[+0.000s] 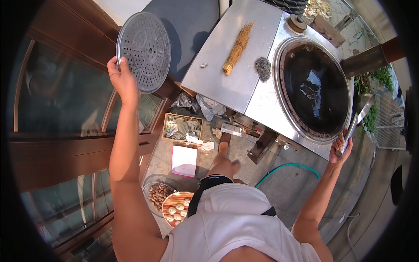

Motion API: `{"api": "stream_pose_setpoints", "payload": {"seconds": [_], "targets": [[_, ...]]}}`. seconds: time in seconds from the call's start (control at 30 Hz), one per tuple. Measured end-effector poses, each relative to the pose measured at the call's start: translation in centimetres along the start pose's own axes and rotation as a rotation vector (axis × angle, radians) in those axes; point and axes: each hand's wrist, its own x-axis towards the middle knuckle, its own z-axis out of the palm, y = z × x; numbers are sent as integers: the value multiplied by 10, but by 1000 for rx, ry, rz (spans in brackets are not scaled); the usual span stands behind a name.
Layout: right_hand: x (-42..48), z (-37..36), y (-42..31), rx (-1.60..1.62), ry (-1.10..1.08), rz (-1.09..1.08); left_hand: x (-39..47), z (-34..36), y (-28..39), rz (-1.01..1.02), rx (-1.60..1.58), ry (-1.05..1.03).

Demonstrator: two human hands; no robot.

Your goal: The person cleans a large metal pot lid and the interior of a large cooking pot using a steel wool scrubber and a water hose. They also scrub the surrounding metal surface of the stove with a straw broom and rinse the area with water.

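My left hand [125,83] grips the edge of a round perforated metal steamer plate [144,55], held up at the left in front of a dark grey surface. In my right hand [340,150] is the metal handle of a ladle or wok turner [366,106], its head pointing up past the rim of a large wok [278,77]. Dark liquid with bright reflections stands in the wok, set into a steel-topped stove [258,101]. On the steel top lie a straw pot brush [238,50] and a steel wool scourer [263,68].
A stovepipe [363,61] and a round lidded knob [297,23] flank the wok. Below stand a wooden box of cloths [183,127], walnuts or similar nuts [159,193], and a striped round tray [168,204] with several dough pieces. A green hose [288,166] crosses the floor; glazed doors [65,137] line the left.
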Motion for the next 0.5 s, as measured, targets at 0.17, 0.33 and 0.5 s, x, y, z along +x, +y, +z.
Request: {"api": "stream_pose_setpoints", "payload": {"seconds": [0.17,0.33,0.5], "targets": [[-29,48,27,70,46,207,-71,-86,-99,-140,402,-8],[-29,74,87,290,-77,515,-95,-148,-188,-43,971,-219],[5,66,140,605,-147,646,-103,-109,-198,-9,1290,-23]]}}
